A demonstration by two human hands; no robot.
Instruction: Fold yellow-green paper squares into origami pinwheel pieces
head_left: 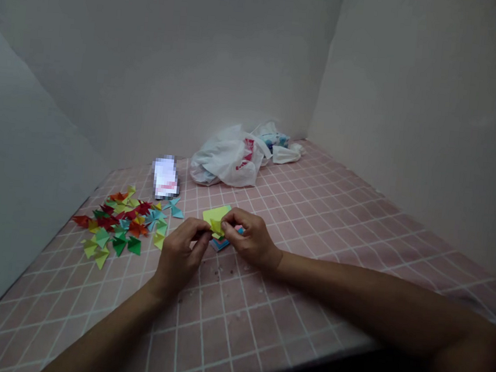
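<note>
head view: folded yellow paper (216,227), small, bright, angular; pinched by left fingers (198,224) and right fingers (237,216).

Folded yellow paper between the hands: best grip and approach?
I'd pinch the folded yellow paper at its outer edges, from left and right, as the left hand and right hand do: it's small, with pointed flaps a grip from above could crush.
</note>
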